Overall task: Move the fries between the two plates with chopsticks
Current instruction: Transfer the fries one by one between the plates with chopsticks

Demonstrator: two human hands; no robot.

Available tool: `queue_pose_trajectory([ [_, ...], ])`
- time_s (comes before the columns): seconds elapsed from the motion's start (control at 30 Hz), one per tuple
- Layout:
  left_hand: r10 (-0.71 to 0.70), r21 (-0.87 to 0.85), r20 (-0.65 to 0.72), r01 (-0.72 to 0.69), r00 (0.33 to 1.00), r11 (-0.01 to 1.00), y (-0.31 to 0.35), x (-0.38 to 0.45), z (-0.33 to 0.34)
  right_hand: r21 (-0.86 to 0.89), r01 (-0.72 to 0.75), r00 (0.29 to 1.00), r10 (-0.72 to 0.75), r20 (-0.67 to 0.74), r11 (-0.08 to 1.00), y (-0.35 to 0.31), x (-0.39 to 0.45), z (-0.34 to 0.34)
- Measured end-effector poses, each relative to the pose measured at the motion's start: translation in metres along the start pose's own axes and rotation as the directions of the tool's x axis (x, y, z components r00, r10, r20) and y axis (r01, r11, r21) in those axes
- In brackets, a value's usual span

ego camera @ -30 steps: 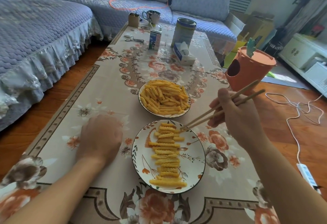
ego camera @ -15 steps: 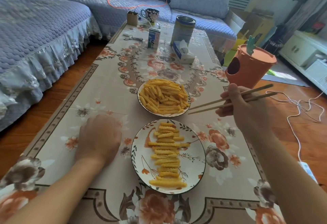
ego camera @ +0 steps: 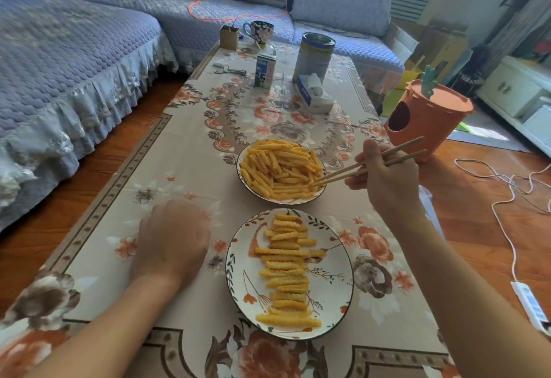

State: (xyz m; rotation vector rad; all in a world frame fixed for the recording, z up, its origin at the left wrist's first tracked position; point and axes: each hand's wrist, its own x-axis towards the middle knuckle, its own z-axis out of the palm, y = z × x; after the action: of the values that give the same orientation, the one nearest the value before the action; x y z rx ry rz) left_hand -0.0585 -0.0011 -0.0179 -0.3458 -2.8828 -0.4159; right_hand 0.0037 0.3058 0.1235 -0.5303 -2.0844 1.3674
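Head view gives me the right hand point(ego camera: 387, 182) gripping the chopsticks point(ego camera: 351, 169), whose tips reach into the pile of fries point(ego camera: 280, 167) at the right edge of the far plate point(ego camera: 243, 182); I cannot tell whether a fry sits between the tips, since they merge with the heap. Nearer me, the second plate point(ego camera: 334, 276) carries fries laid crosswise in a stacked column point(ego camera: 286, 267). My left hand point(ego camera: 171, 239) rests knuckles-up on the flowered tablecloth point(ego camera: 185, 151) beside that plate, fingers tucked out of sight, so their curl is hidden.
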Motion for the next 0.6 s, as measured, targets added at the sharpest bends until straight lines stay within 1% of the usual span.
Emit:
queue_pose_trajectory([
  [0.07,-0.002,-0.008,0.006,0.002,1.0,1.0,0.001,0.0,-0.001,0.036,-0.017,1.0,0.017,-0.001,0.999,-0.009,-0.002,-0.011],
  [0.1,-0.003,-0.011,0.009,0.003,1.0,1.0,0.001,0.0,-0.001,0.048,-0.036,0.999,0.035,0.026,0.998,-0.015,-0.004,-0.018],
  [0.17,-0.002,-0.011,0.012,0.002,1.0,1.0,0.001,-0.001,-0.002,0.034,-0.069,0.99,0.064,0.124,0.997,-0.027,-0.012,-0.031],
  [0.23,-0.001,-0.006,0.015,0.001,1.0,1.0,0.001,-0.001,-0.003,-0.066,-0.06,0.972,0.074,0.224,0.996,-0.033,-0.023,-0.041],
  [0.3,-0.003,-0.005,0.015,0.003,1.0,1.0,0.002,-0.001,-0.003,-0.195,-0.009,0.963,0.061,0.262,0.981,-0.03,-0.036,-0.047],
  [0.37,-0.003,-0.01,0.013,0.004,1.0,1.0,0.002,-0.002,-0.003,-0.262,0.019,0.962,0.054,0.269,0.965,-0.022,-0.046,-0.048],
  [0.5,-0.005,-0.016,0.012,0.005,1.0,1.0,0.002,-0.002,-0.003,-0.228,0.024,0.962,0.039,0.271,0.973,-0.019,-0.054,-0.047],
  [0.6,-0.004,-0.018,0.014,0.005,1.0,1.0,0.002,-0.001,-0.002,-0.166,0.062,0.983,-0.032,0.179,0.984,-0.025,-0.046,-0.053],
])
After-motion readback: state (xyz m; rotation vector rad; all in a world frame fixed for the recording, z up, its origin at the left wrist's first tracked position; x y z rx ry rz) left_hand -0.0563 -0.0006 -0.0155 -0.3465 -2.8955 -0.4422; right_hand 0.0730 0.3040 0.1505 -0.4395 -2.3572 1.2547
